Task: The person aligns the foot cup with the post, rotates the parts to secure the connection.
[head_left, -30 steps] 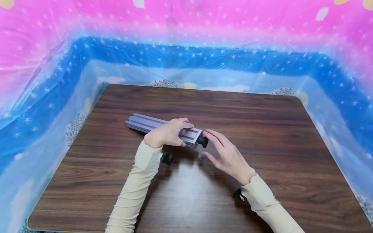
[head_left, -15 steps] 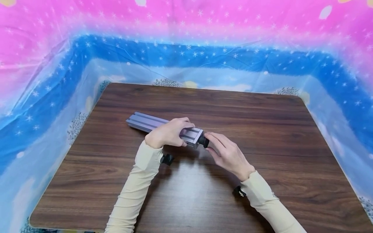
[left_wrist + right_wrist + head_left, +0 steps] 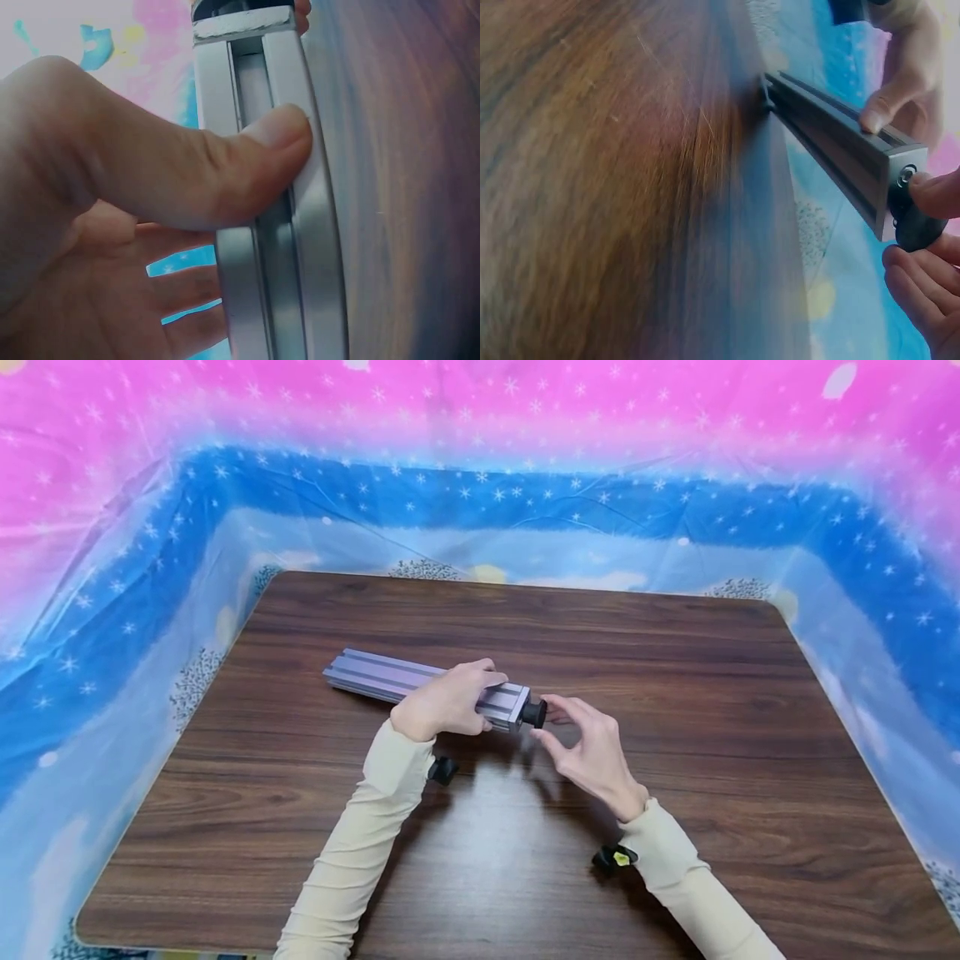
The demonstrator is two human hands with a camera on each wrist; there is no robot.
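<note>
A silver slotted aluminium profile (image 3: 375, 674) lies at a slant across the table's middle, its far left end low on the wood. My left hand (image 3: 447, 702) grips it near the right end. The left wrist view shows the thumb (image 3: 255, 161) pressed over the slot, with the fingers on the far side. Out of the profile's end plate (image 3: 907, 161) sticks a round black knob (image 3: 534, 713). My right hand (image 3: 592, 747) has its thumb and fingertips around this knob; in the right wrist view the thumb (image 3: 937, 196) lies above it and the fingers below.
The dark wooden table (image 3: 675, 660) has rounded corners. A pink, blue and white patterned cloth (image 3: 480, 502) surrounds it at the back and sides. Black devices are worn at the left wrist (image 3: 442, 769) and right wrist (image 3: 613, 859).
My right fingers, apart from the knob a second ago, closed around it and now sit slightly spread about it. The knob end and my left hand have shifted a little to the right.
</note>
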